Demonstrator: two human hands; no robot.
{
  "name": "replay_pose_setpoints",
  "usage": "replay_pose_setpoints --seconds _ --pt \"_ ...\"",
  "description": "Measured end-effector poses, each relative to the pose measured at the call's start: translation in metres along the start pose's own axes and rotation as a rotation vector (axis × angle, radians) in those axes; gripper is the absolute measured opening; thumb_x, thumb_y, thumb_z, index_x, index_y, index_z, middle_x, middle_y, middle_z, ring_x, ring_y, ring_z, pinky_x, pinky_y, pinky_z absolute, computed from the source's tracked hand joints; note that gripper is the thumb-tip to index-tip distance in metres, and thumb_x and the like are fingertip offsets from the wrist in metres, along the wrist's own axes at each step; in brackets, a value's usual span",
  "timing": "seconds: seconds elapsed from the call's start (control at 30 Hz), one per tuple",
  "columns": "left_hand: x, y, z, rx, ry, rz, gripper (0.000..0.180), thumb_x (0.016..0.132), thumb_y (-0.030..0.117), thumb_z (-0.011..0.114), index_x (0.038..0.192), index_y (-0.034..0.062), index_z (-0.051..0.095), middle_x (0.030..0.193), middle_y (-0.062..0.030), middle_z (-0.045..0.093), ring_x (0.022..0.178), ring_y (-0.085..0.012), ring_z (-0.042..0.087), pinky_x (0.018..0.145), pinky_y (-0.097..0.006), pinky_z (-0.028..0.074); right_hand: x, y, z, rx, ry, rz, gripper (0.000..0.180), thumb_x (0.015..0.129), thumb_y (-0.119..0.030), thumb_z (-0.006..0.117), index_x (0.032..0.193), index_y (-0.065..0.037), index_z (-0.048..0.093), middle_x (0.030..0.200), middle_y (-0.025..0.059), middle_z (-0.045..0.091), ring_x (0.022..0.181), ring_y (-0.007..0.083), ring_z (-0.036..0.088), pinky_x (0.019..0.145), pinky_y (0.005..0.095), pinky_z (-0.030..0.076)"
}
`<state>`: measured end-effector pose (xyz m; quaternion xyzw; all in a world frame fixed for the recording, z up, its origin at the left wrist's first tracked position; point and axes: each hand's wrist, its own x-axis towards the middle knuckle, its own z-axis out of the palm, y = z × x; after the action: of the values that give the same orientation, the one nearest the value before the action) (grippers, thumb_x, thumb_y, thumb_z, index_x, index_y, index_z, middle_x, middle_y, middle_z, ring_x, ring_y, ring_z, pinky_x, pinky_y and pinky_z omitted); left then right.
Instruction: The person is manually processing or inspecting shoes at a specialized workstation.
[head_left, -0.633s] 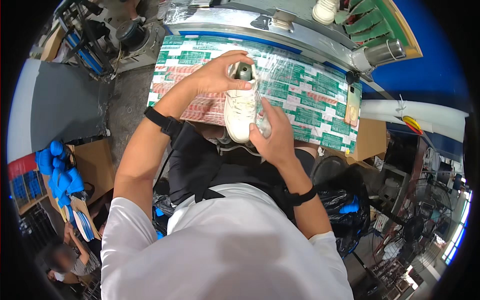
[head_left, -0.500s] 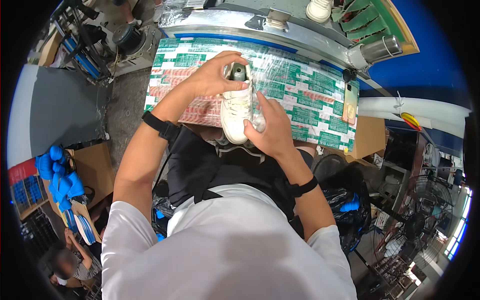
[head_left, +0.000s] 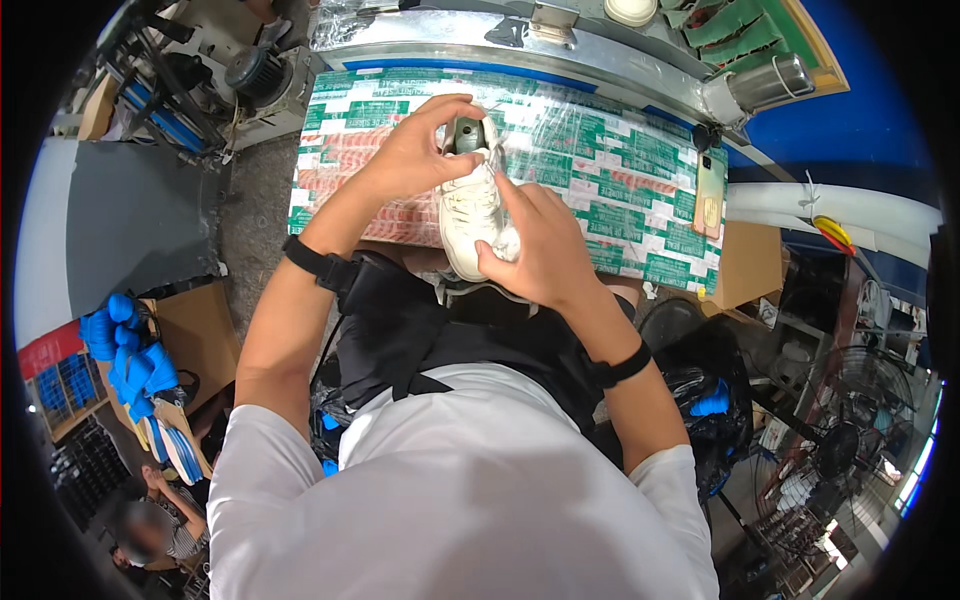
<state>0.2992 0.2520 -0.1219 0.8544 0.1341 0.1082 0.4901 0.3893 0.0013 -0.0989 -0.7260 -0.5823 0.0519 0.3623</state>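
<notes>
A white lace-up shoe (head_left: 468, 222) rests toe toward me at the near edge of the wrapped table. A dark green shoe last (head_left: 466, 135) fills its opening. My left hand (head_left: 418, 155) is closed round the ankle end, fingers beyond the last and thumb across the tongue. On the shoe's right side, my right hand (head_left: 542, 240) grips it with the thumb by the toe and the index finger up along the collar. That hand's other fingers are partly hidden, and I cannot make out whether a small tool is in them.
Plastic-wrapped green, white and red printed sheeting covers the table (head_left: 630, 215). A phone (head_left: 709, 195) lies at its right end. Beyond runs a metal-edged conveyor (head_left: 420, 40) with another white shoe (head_left: 631, 10). A fan (head_left: 835, 445) stands right; another person (head_left: 150, 525) is at lower left.
My right index finger has shifted up and left along the shoe's collar, and the right thumb has slid slightly left near the toe. The left hand keeps its hold. The whole view has shifted slightly.
</notes>
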Motion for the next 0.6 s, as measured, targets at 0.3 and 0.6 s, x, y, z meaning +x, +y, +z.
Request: replay_pose_setpoints --seconds 0.3,0.6 --pt "-0.024 -0.021 -0.044 -0.336 -0.027 -0.179 0.056 0.095 0.009 0.083 0.149 0.0132 0.067 0.167 -0.0097 0.055 0.147 -0.0287 0.061 0.114 -0.04 0.057 -0.056 -0.005 -0.075 -0.134 -0.231 0.266 0.074 0.084 -0.028 0.086 0.145 0.009 0.066 0.107 0.023 0.072 0.104 0.0424 0.07 0.093 0.0488 0.057" --pt "-0.013 -0.008 -0.022 -0.277 -0.034 -0.148 0.058 0.096 0.009 0.082 0.151 0.0142 0.066 0.175 -0.0081 0.048 0.147 -0.0318 0.061 0.119 -0.044 0.054 0.004 -0.013 0.002 0.164 0.004 0.134 0.076 0.086 -0.029 0.087 0.147 0.01 0.064 0.11 0.0202 0.069 0.102 0.0397 0.069 0.09 0.0473 0.057"
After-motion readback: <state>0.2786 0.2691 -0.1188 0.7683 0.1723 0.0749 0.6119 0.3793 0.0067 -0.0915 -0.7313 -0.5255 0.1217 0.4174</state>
